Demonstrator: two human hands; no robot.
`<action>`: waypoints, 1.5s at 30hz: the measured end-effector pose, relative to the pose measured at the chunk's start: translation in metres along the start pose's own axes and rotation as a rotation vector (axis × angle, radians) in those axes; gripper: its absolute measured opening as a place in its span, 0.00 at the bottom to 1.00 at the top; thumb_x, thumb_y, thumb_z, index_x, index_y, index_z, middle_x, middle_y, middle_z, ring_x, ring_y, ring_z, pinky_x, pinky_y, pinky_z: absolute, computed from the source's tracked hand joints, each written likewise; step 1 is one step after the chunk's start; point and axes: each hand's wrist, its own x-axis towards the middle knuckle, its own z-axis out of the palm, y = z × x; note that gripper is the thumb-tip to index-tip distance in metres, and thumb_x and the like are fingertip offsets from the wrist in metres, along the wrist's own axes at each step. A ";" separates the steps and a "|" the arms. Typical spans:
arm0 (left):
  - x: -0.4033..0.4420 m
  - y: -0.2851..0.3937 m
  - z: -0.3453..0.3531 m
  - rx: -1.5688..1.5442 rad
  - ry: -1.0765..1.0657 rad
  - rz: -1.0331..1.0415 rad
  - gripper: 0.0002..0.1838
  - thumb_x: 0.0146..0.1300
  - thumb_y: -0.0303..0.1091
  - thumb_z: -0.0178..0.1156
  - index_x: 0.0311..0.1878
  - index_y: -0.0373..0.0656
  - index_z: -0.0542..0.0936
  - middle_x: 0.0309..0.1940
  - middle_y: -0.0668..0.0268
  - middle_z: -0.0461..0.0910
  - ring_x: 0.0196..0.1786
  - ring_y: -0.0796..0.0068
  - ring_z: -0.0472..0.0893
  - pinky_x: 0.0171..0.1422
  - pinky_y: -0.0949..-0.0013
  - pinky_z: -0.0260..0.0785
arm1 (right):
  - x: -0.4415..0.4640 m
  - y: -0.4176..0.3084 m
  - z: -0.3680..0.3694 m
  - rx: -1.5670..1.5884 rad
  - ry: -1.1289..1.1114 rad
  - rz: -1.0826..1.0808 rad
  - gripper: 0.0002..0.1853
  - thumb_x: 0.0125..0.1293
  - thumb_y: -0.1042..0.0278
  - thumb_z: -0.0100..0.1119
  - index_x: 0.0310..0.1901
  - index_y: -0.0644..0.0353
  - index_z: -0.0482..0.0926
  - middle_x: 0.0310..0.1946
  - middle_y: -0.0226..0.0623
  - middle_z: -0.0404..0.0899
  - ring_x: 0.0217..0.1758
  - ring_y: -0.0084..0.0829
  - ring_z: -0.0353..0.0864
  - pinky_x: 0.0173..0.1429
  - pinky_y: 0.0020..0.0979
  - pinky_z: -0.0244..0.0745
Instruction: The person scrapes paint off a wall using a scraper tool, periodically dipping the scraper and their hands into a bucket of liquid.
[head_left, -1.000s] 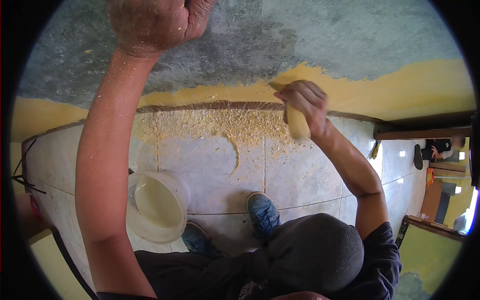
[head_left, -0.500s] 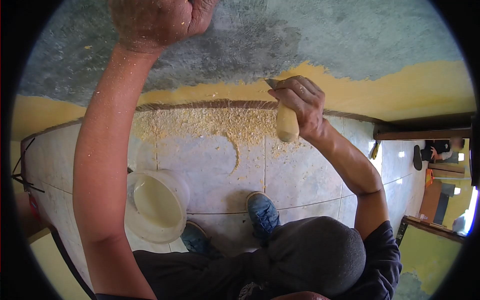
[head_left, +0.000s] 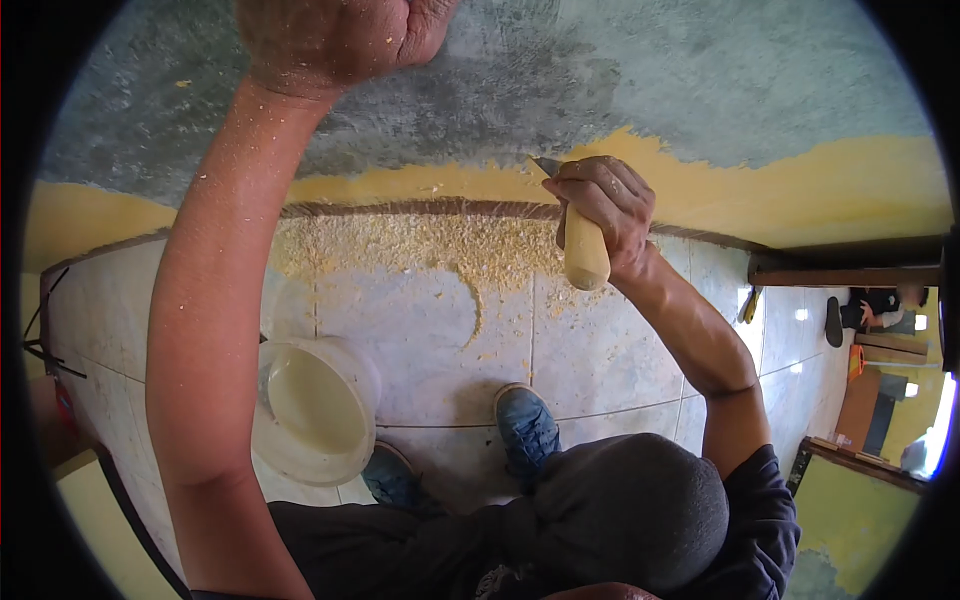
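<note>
In the head view, my right hand is wrapped round a scraper with a thick pale handle. Its pointed metal blade meets the lower wall where yellow paint borders bare grey plaster. My left hand is up against the grey plaster at the top edge, dotted with pale flakes. Its fingers are cut off or hidden, so I cannot tell whether it is closed. Yellow flakes lie heaped on the floor along the wall's foot.
A white bucket stands on the tiled floor, beside my left forearm. My shoes are close to it on the tiles. A dark-covered head fills the lower middle. Beyond a doorway at the right, another person is partly visible.
My left hand has shifted slightly right and down in the picture. My right hand and the scraper have moved only a little, with the handle's end slightly further right and lower.
</note>
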 end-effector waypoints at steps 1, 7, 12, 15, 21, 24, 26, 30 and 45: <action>0.000 0.003 -0.002 -0.020 -0.015 -0.028 0.25 0.78 0.48 0.45 0.72 0.54 0.77 0.77 0.63 0.69 0.82 0.54 0.61 0.84 0.51 0.43 | -0.003 0.004 0.005 0.044 0.038 -0.009 0.11 0.49 0.67 0.68 0.36 0.54 0.82 0.38 0.34 0.87 0.41 0.36 0.87 0.42 0.36 0.79; 0.001 0.002 -0.001 -0.043 -0.006 -0.053 0.25 0.79 0.48 0.44 0.72 0.54 0.77 0.77 0.63 0.70 0.82 0.54 0.61 0.85 0.52 0.42 | -0.012 -0.004 0.009 -0.029 -0.054 -0.019 0.11 0.49 0.68 0.69 0.36 0.55 0.81 0.38 0.35 0.87 0.39 0.38 0.87 0.40 0.36 0.79; 0.004 -0.002 0.002 0.012 0.000 -0.016 0.25 0.79 0.48 0.44 0.72 0.54 0.78 0.76 0.63 0.70 0.81 0.54 0.62 0.85 0.51 0.43 | -0.037 0.016 0.048 0.015 -0.058 0.089 0.09 0.49 0.70 0.70 0.33 0.54 0.81 0.38 0.35 0.86 0.41 0.36 0.87 0.39 0.37 0.78; 0.004 0.002 -0.009 0.019 -0.042 0.003 0.25 0.79 0.48 0.44 0.72 0.53 0.77 0.76 0.62 0.70 0.82 0.53 0.61 0.84 0.51 0.43 | -0.026 -0.001 0.025 -0.069 -0.072 -0.033 0.09 0.49 0.68 0.73 0.32 0.53 0.81 0.38 0.33 0.87 0.43 0.35 0.88 0.42 0.35 0.81; 0.005 0.003 -0.002 -0.010 -0.033 -0.021 0.26 0.79 0.48 0.43 0.73 0.51 0.76 0.77 0.60 0.69 0.82 0.51 0.60 0.85 0.50 0.41 | -0.075 0.020 0.077 -0.140 -0.185 -0.018 0.13 0.48 0.66 0.75 0.37 0.51 0.84 0.39 0.30 0.88 0.41 0.31 0.87 0.42 0.34 0.83; 0.003 0.012 -0.007 -0.088 -0.108 -0.097 0.27 0.80 0.48 0.42 0.73 0.50 0.75 0.77 0.58 0.68 0.82 0.49 0.60 0.85 0.49 0.41 | -0.069 -0.011 0.046 -0.085 -0.115 0.036 0.10 0.51 0.68 0.73 0.34 0.53 0.83 0.37 0.34 0.85 0.39 0.35 0.85 0.41 0.38 0.81; 0.000 0.015 0.011 0.083 0.054 -0.082 0.25 0.78 0.46 0.47 0.73 0.49 0.75 0.76 0.58 0.71 0.80 0.50 0.64 0.84 0.49 0.45 | -0.064 -0.023 0.013 0.098 -0.029 0.279 0.07 0.54 0.72 0.72 0.33 0.55 0.82 0.36 0.36 0.85 0.38 0.38 0.86 0.39 0.39 0.81; 0.008 0.088 -0.018 -0.401 -0.281 -0.324 0.36 0.80 0.59 0.35 0.85 0.58 0.48 0.87 0.65 0.39 0.87 0.58 0.37 0.87 0.49 0.18 | -0.078 -0.039 -0.021 0.278 0.068 0.640 0.07 0.58 0.77 0.73 0.34 0.59 0.82 0.35 0.37 0.85 0.38 0.37 0.86 0.39 0.36 0.81; -0.037 0.032 -0.236 -1.040 -1.665 -0.515 0.20 0.69 0.37 0.64 0.64 0.49 0.80 0.54 0.55 0.85 0.57 0.54 0.83 0.66 0.56 0.72 | -0.060 -0.122 0.005 1.229 0.074 1.022 0.07 0.65 0.75 0.73 0.40 0.65 0.83 0.44 0.39 0.83 0.47 0.29 0.81 0.52 0.31 0.77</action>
